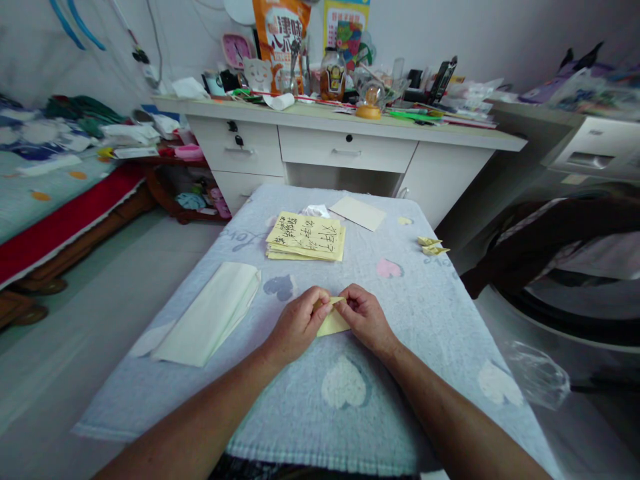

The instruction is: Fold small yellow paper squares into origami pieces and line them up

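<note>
I see small yellow paper directly between hands, over cloth-covered counter. Left hand and right hand both pinch its far edge, neither nearer. Pinched edge runs hand to hand; I cannot tell long axis, fingers hide ends. Written yellow paper stack lies beyond hands, slightly left.

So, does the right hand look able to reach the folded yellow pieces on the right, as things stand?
Probably yes: I see nothing standing between the right hand and the folded yellow pieces, though it holds a yellow sheet.
</note>
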The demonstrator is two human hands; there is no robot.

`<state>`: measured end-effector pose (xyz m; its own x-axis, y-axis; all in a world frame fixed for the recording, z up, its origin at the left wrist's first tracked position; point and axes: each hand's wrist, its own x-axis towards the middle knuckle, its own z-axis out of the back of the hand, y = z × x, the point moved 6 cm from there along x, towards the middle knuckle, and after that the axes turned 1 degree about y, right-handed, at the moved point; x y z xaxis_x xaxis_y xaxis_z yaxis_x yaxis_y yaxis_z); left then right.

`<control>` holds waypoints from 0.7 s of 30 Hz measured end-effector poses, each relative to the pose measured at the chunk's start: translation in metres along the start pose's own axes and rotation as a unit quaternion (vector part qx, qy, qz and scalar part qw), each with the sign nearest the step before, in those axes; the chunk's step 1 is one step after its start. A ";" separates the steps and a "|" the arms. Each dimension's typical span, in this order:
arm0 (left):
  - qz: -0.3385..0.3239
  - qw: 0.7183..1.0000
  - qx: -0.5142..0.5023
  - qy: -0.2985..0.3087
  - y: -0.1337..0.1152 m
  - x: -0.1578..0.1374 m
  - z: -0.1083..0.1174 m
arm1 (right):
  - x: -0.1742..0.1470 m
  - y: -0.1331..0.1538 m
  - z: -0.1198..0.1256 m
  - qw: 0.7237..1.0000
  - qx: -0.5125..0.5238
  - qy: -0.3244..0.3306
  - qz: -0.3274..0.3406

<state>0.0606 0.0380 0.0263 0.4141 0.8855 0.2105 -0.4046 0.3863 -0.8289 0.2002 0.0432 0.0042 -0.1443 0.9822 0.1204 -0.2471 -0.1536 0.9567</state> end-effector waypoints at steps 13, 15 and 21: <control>-0.003 0.999 0.005 0.032 -0.001 0.001 -0.004 | -0.002 0.016 0.003 0.999 -0.020 0.010 0.038; 0.000 1.000 0.003 0.030 -0.001 0.001 -0.004 | -0.003 0.019 0.003 0.999 -0.022 0.016 0.042; -0.001 1.000 0.005 0.017 -0.002 0.001 -0.001 | -0.006 0.019 0.006 0.998 -0.017 0.029 0.047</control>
<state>0.0626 0.0375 0.0278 0.4423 0.8757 0.1936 -0.4127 0.3904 -0.8230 0.2020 0.0353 0.0229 -0.2236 0.9555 0.1926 -0.2619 -0.2492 0.9323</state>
